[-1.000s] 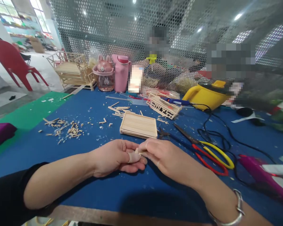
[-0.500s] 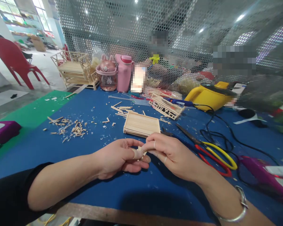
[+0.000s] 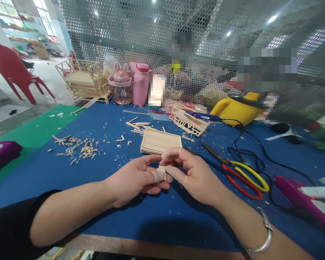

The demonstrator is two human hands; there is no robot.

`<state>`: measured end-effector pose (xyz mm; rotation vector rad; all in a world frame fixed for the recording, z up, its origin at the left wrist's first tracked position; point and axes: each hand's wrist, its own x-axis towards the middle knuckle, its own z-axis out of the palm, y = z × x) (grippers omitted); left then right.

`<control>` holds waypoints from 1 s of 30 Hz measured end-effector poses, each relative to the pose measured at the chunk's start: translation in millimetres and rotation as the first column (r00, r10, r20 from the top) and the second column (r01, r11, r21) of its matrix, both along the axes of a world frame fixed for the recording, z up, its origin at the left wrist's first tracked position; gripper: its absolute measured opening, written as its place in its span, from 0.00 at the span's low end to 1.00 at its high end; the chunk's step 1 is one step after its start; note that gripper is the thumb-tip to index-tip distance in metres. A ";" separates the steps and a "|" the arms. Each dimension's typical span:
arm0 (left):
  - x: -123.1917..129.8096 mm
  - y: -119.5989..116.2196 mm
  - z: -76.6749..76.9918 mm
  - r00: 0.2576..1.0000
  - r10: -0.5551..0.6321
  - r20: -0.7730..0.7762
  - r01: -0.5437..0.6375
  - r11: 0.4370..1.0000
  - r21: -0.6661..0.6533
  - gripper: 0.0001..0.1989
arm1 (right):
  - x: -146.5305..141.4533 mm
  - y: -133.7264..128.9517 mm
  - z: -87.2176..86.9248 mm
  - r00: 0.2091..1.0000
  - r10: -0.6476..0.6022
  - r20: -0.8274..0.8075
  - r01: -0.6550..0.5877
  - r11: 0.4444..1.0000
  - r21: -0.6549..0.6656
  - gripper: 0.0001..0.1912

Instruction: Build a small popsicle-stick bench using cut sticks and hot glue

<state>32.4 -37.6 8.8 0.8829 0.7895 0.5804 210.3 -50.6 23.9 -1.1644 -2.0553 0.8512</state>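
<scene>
My left hand [image 3: 137,177] is closed near the table's front, pinching a small cluster of short wooden sticks [image 3: 161,169] under its taped thumb. The sticks stand side by side; fingers hide their lower part. From the right, my right hand [image 3: 199,175] curls over them, its thumb and forefinger apart, the thumb tip touching or very close to the cluster. Both hands have tape on some fingers. Just beyond the fingertips lies a rectangular slatted wooden panel [image 3: 161,140] with a raised rim.
Scissors [image 3: 241,173] and a corded blue glue gun [image 3: 203,116] lie to the right. A latticed wooden frame [image 3: 189,122] sits behind the panel. Stick offcuts [image 3: 88,148] are scattered left. Pink bottles [image 3: 141,85], a yellow pot [image 3: 233,110] and a wooden model [image 3: 82,81] stand at the back.
My right hand's forefinger has lifted away from its thumb, opening its pinch on the sticks. More of the cluster shows now. The left hand keeps its hold; the view has shifted slightly.
</scene>
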 end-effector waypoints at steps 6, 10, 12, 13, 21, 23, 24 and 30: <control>-0.6 -2.9 0.6 0.978 0.008 0.210 -0.015 0.999 0.033 0.15 | -8.4 -8.3 -3.2 0.997 -0.010 0.076 -0.007 0.975 0.222 0.27; 1.0 -6.7 1.0 0.965 0.014 0.264 -0.015 1.000 0.001 0.14 | -13.3 -11.8 -8.4 0.998 -0.043 0.054 0.026 0.961 0.274 0.21; 1.3 -7.3 0.2 0.958 0.018 0.286 -0.020 1.000 0.003 0.14 | -15.4 -12.8 -10.6 0.997 -0.066 0.039 0.052 0.958 0.281 0.22; 1.4 -7.2 -0.5 0.954 0.020 0.300 -0.024 1.000 0.010 0.13 | -16.4 -13.1 -11.8 0.996 -0.079 0.030 0.067 0.954 0.292 0.23; 2.4 -4.7 -6.4 0.948 0.029 0.318 -0.051 0.997 0.061 0.14 | -19.1 -11.9 -21.1 0.991 -0.137 0.010 0.121 0.904 0.411 0.25; 2.2 -4.5 -6.3 0.956 0.052 0.288 -0.077 0.994 0.076 0.17 | -18.6 -11.3 -21.4 0.993 -0.111 0.028 0.087 0.890 0.448 0.24; 2.0 -4.7 -5.9 0.961 0.073 0.268 -0.099 0.992 0.082 0.20 | -18.4 -11.1 -21.0 0.995 -0.098 0.036 0.070 0.883 0.463 0.23; 1.9 -7.7 -0.3 0.976 0.075 0.205 -0.105 0.984 0.142 0.29 | -18.0 -11.5 -16.4 0.997 -0.057 0.045 0.026 0.857 0.514 0.22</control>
